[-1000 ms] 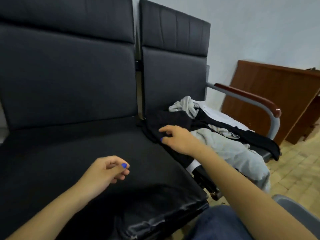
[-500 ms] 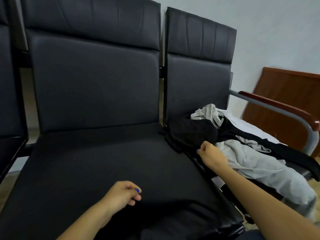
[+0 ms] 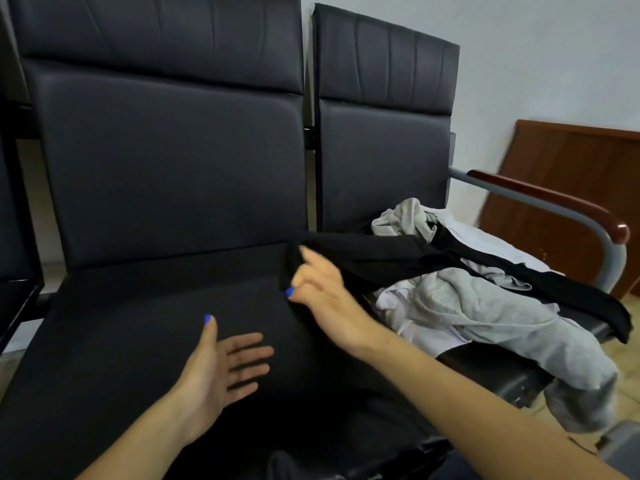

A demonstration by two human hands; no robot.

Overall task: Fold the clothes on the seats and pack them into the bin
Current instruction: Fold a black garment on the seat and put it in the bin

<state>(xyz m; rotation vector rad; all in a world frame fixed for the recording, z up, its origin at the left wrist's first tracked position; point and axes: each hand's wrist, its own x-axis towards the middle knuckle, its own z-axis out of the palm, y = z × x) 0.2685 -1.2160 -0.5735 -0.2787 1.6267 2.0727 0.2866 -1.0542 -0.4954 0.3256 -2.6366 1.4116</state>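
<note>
The right hand (image 3: 320, 289) pinches the black cloth (image 3: 374, 258) beside the clothes pile (image 3: 485, 306); the left hand (image 3: 221, 362) is spread flat, away from it.

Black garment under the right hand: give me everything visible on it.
The black garment is dark, matte, soft-looking cloth, unfolded. It lies across the pile on the right seat, over the grey garment and white cloth. One end is drawn leftward onto the middle seat, where the right hand pinches its edge. The other end drapes off the right seat's front.
</note>
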